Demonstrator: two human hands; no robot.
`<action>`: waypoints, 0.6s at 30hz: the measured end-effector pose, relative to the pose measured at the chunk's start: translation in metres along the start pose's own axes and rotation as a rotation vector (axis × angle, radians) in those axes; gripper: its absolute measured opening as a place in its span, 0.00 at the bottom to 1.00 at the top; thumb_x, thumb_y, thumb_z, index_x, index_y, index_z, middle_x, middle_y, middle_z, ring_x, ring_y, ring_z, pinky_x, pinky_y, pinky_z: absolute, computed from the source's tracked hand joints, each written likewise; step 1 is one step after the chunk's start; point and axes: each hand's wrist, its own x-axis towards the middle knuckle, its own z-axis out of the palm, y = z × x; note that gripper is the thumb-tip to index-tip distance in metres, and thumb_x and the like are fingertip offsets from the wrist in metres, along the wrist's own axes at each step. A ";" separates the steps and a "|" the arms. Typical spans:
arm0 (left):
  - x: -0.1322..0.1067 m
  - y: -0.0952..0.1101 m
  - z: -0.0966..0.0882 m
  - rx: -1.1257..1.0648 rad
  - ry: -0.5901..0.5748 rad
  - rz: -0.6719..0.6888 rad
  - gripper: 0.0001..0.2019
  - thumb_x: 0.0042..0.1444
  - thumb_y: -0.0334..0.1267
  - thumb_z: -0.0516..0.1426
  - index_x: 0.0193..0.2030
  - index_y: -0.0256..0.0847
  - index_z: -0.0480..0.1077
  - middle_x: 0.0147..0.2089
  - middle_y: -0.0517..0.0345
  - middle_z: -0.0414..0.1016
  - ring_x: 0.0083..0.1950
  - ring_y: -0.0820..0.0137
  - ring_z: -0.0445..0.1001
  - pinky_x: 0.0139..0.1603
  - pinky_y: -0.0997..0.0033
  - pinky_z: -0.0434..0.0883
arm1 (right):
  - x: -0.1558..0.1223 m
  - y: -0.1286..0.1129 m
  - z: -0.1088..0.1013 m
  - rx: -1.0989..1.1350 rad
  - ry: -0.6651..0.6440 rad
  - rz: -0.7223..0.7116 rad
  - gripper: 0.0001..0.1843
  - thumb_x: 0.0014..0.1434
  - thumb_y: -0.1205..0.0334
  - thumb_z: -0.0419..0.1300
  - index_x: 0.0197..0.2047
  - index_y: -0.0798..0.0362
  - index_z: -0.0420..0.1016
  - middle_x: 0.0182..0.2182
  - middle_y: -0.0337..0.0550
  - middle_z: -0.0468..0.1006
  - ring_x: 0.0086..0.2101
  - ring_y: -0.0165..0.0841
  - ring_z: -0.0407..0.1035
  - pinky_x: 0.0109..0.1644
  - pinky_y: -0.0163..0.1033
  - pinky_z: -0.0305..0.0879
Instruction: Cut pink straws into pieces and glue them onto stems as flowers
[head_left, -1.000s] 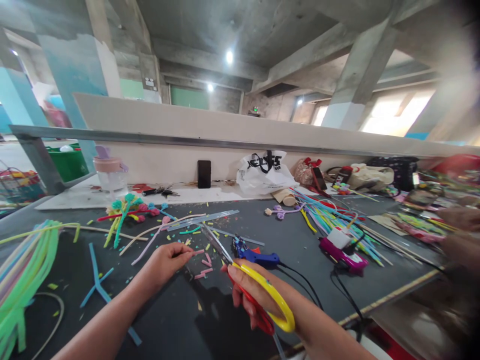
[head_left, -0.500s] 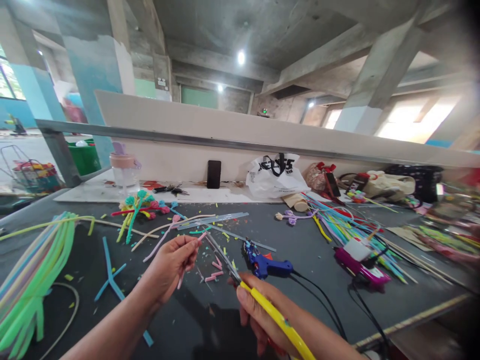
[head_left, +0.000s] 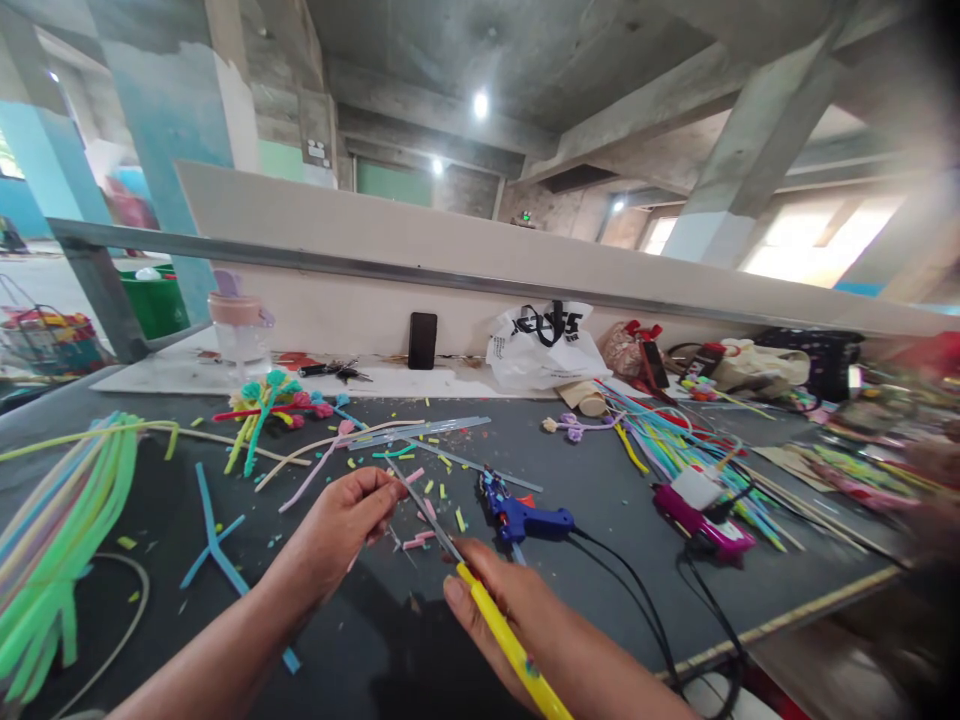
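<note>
My left hand [head_left: 341, 520] is pinched shut on a thin pink strip, held just over the dark table [head_left: 600, 500]. My right hand [head_left: 499, 610] grips scissors [head_left: 450, 555] with yellow handles; their blades point up-left and meet the strip by my left fingertips. Short pink and yellow cut pieces [head_left: 420, 510] lie scattered on the table below the blades. A blue glue gun [head_left: 521, 515] lies just right of the scissors, its black cord trailing to the right.
A fan of green and blue strips [head_left: 52, 540] lies at the left, a bundle of coloured strips [head_left: 675, 440] and a magenta glue gun [head_left: 701, 520] at the right. A phone [head_left: 422, 340], white bag [head_left: 544, 345] and pink-lidded cup [head_left: 238, 330] stand along the back wall.
My left hand lifted the pink strip off the table and brought it to the scissor blades. My right hand slid lower in view with the scissors.
</note>
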 end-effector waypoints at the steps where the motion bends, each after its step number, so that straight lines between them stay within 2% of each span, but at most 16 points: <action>1: -0.001 0.001 0.000 0.004 -0.005 -0.011 0.15 0.46 0.49 0.58 0.25 0.37 0.65 0.17 0.69 0.58 0.19 0.81 0.53 0.18 0.81 0.51 | 0.000 0.000 0.003 -0.010 0.009 0.001 0.16 0.62 0.48 0.43 0.42 0.48 0.64 0.23 0.34 0.68 0.22 0.26 0.60 0.26 0.31 0.52; 5: -0.003 0.003 0.001 0.019 -0.031 -0.031 0.15 0.46 0.48 0.58 0.24 0.37 0.64 0.17 0.69 0.56 0.19 0.81 0.52 0.19 0.81 0.50 | -0.003 -0.002 0.008 -0.078 0.069 0.023 0.15 0.62 0.50 0.44 0.42 0.49 0.64 0.26 0.38 0.71 0.24 0.28 0.64 0.26 0.33 0.53; 10: -0.001 0.001 -0.003 0.058 -0.096 -0.066 0.16 0.47 0.49 0.57 0.23 0.37 0.63 0.17 0.69 0.56 0.19 0.81 0.52 0.19 0.81 0.50 | -0.005 -0.015 0.001 -0.074 0.006 0.086 0.17 0.61 0.49 0.45 0.45 0.50 0.64 0.32 0.44 0.74 0.30 0.34 0.69 0.31 0.35 0.59; 14: 0.002 -0.003 -0.007 0.052 -0.142 -0.066 0.16 0.47 0.50 0.57 0.24 0.37 0.63 0.18 0.69 0.56 0.19 0.81 0.52 0.19 0.81 0.50 | -0.004 -0.024 -0.004 -0.097 -0.019 0.168 0.16 0.60 0.49 0.46 0.43 0.50 0.64 0.32 0.45 0.73 0.30 0.35 0.69 0.31 0.37 0.59; 18: 0.002 -0.004 -0.007 0.009 -0.157 -0.105 0.16 0.44 0.48 0.59 0.25 0.36 0.65 0.20 0.67 0.58 0.21 0.80 0.54 0.20 0.80 0.51 | -0.003 -0.020 -0.001 -0.099 0.000 0.195 0.16 0.59 0.48 0.48 0.42 0.49 0.65 0.31 0.44 0.73 0.31 0.35 0.69 0.31 0.36 0.57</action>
